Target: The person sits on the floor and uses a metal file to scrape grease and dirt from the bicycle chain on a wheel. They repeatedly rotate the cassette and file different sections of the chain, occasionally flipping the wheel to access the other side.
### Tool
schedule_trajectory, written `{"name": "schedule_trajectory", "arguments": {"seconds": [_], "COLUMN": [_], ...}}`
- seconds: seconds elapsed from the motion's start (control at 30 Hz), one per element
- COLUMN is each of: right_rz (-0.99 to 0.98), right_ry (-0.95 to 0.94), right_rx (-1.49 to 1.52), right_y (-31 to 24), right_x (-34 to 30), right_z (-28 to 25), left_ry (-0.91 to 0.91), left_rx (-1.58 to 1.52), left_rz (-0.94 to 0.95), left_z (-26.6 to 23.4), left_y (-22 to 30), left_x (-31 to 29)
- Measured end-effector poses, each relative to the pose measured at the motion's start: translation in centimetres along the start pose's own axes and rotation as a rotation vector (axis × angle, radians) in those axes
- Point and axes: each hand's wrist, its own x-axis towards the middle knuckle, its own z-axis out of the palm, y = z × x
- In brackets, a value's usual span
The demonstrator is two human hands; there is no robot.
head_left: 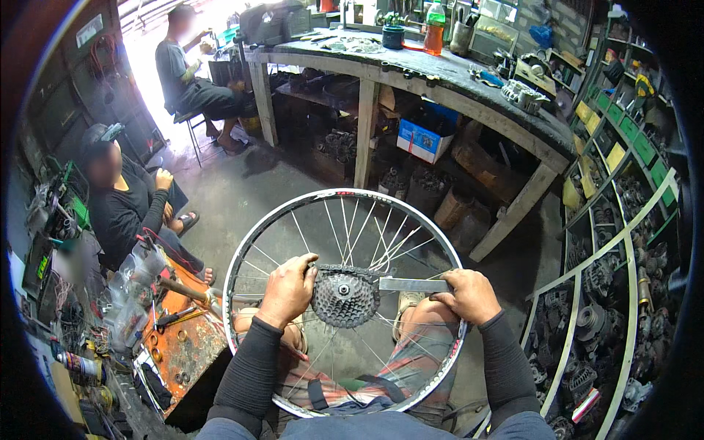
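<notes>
A bicycle wheel (345, 196) with a black-and-silver rim rests across my lap, its cassette (345, 301) of stacked sprockets facing up. Along the top of the cassette lies a dark length of chain (348, 270). My left hand (287, 291) is closed at the cassette's upper left, thumb and forefinger pinching the chain's end. A flat silver bar, looking like a chain whip's handle (412, 284), reaches right from the cassette. My right hand (469, 295) grips its outer end, near the rim. Where bar and chain join is too small to make out.
On the left stands an orange, grease-stained bench (192, 348) with a pipe (183, 288), pliers and rings. One person (136, 191) sits beyond it, another (187, 73) by the doorway. A long workbench (440, 70) spans the back; parts shelves (598, 293) line the right.
</notes>
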Motion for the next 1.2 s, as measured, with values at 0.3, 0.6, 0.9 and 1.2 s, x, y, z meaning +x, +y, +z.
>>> {"name": "schedule_trajectory", "arguments": {"seconds": [0.3, 0.6, 0.9, 1.2], "right_rz": [0.058, 0.097, 0.083, 0.504], "right_ry": [0.114, 0.169, 0.292, 0.583], "right_rx": [-0.092, -0.102, -0.001, 0.246], "right_y": [-1.4, -2.2, -1.2, 2.3], "right_x": [-3.9, -4.9, -9.6, -19.2], "right_z": [1.7, 2.5, 3.2, 5.2], "left_ry": [-0.168, 0.109, -0.256, -0.209], "left_rx": [-0.338, -0.546, -0.858, -0.715], "left_rz": [-0.15, -0.195, 0.126, 0.128], "left_z": [-1.0, -0.3, -1.4, 0.3], "left_y": [-0.3, 2.1, 4.5, 3.3], "left_x": [-0.8, -2.6, -4.9, -4.7]}}
